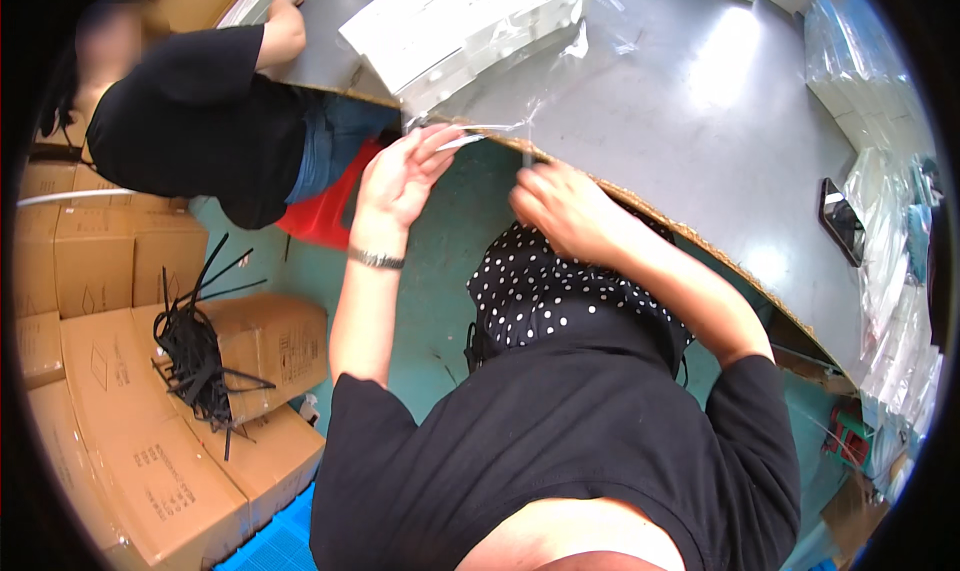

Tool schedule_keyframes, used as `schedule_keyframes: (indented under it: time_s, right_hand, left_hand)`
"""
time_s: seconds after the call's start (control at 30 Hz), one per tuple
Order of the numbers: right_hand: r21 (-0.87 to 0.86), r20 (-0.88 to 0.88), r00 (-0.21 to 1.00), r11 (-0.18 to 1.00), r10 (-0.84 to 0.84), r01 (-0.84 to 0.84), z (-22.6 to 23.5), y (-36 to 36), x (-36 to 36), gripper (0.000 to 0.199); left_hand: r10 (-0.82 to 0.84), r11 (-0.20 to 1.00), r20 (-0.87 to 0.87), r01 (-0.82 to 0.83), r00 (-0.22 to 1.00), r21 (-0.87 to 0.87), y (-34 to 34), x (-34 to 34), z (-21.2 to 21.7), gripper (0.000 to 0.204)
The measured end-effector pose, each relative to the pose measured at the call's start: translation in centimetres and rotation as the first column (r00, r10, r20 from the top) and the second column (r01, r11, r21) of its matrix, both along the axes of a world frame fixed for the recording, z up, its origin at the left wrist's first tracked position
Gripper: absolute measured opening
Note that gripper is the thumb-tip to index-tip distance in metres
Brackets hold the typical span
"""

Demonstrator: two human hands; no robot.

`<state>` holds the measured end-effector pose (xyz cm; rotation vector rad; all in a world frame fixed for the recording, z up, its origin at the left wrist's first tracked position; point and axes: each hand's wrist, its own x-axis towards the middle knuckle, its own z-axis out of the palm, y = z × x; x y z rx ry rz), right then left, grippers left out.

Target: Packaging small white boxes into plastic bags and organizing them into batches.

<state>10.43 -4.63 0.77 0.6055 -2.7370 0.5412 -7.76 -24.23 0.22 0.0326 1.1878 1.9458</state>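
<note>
My left hand (398, 179) is raised at the table's edge, its fingertips pinching a thin, whitish piece of plastic film (462, 143). To its right, my right hand (568, 209) is closed, with slight blur at the fingers. A narrow clear plastic strand (528, 143) runs up from its fingertips toward the tabletop. Whether that strand and the film on the left are one piece, I cannot tell. Just beyond both hands stands a long row of white boxes (470, 31), with loose clear film at its right end.
The grey table (660, 101) has a rough front edge. At right lie a phone (842, 221) and stacked clear-wrapped packs (900, 271). A co-worker in black (200, 121) is at upper left, by a red stool (330, 211). Cardboard boxes (130, 411) bear black straps (195, 356).
</note>
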Motion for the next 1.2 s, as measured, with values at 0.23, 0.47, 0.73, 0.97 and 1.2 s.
schedule_keyframes:
  time_s: [0.23, 0.47, 0.73, 0.97, 1.2]
  right_hand:
    - [0.600, 0.663, 0.253, 0.702, -0.705, 0.384, -3.9, 8.7, 30.0, 0.018]
    - [0.116, 0.686, 0.623, 0.902, -0.375, 0.415, 8.1, 8.9, 18.5, 0.011]
    - [0.517, -0.237, 0.968, 0.834, -0.075, 0.192, 3.4, 17.0, -3.5, 0.021]
    - [0.023, -0.275, 0.944, 0.981, -0.180, 0.194, 5.5, 19.6, -3.9, 0.009]
    - [-0.694, -0.333, 0.871, 0.720, -0.360, 0.032, 13.7, 20.6, -2.8, 0.014]
  left_hand:
    - [0.072, 0.984, -0.294, -0.116, 0.953, -0.135, -6.2, 0.2, -0.4, 0.035]
    - [-0.251, 0.774, -0.967, -0.609, -0.047, -0.172, -7.0, -2.5, -2.0, 0.060]
    - [-0.434, 0.865, -0.624, -0.494, -0.650, -0.087, -4.2, -4.5, -0.4, 0.043]
    - [-0.240, 0.929, -0.921, -0.349, -0.306, -0.126, -5.5, -5.6, 4.2, 0.014]
    - [0.250, 0.967, -0.958, -0.085, 0.138, 0.240, 2.3, -8.7, 14.2, 0.022]
